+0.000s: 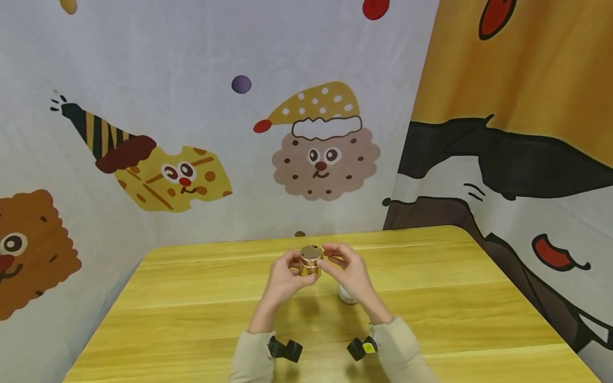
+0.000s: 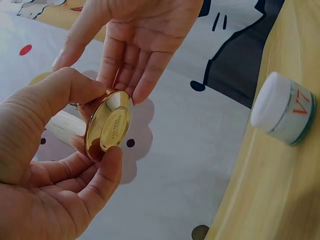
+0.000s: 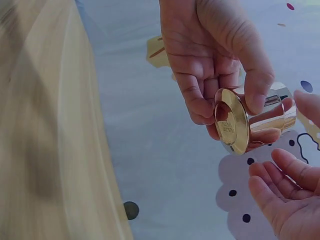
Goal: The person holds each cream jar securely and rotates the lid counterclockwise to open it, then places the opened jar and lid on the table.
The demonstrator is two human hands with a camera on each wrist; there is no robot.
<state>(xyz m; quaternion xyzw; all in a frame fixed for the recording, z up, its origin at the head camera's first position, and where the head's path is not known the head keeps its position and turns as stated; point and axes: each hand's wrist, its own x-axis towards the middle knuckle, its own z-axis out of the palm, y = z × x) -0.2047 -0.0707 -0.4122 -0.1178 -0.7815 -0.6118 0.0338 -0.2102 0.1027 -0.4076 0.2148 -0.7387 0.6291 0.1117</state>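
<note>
A shiny gold cosmetic jar (image 1: 312, 256) is held above the table, its flat mirror-like lid facing up in the head view. My left hand (image 1: 283, 281) grips it between thumb and fingers. The left wrist view catches the gold jar's base (image 2: 114, 124), with small marking too blurred to read. My right hand (image 1: 351, 270) hovers just beside the jar. Its thumb (image 3: 307, 106) is close to the lid end, while the fingers are loosely bent and apart from it. Whether the thumb touches the jar, I cannot tell.
A white-lidded jar (image 2: 282, 109) marked V7 in red stands on the wooden table (image 1: 201, 314); in the head view my right hand partly covers it. Behind the table hangs a printed cloth (image 1: 191, 96) with cartoon figures.
</note>
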